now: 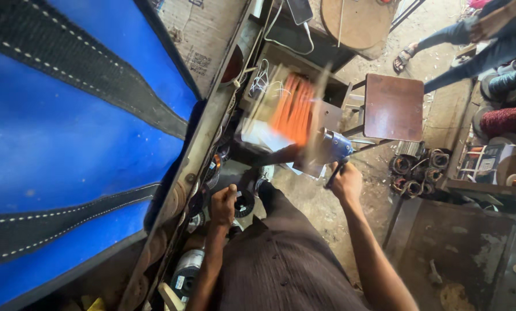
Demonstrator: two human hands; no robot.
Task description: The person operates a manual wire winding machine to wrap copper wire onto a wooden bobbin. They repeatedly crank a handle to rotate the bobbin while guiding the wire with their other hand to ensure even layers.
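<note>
Right hand (345, 183) is clamped on the crank handle (334, 174) of the blue winder (330, 147); the orange coil (292, 109) blurs beyond it. Left hand (223, 204) is closed on a dark spool (244, 203), near left. Wire likely thin, kink-prone; grip by the handle.

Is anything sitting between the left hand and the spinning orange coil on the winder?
Nothing visible does. The left hand is fisted low by the bench edge, beside a dark spool. The blurred orange coil spins above it, with open space between them. The right hand grips the crank handle on the blue winder.
</note>
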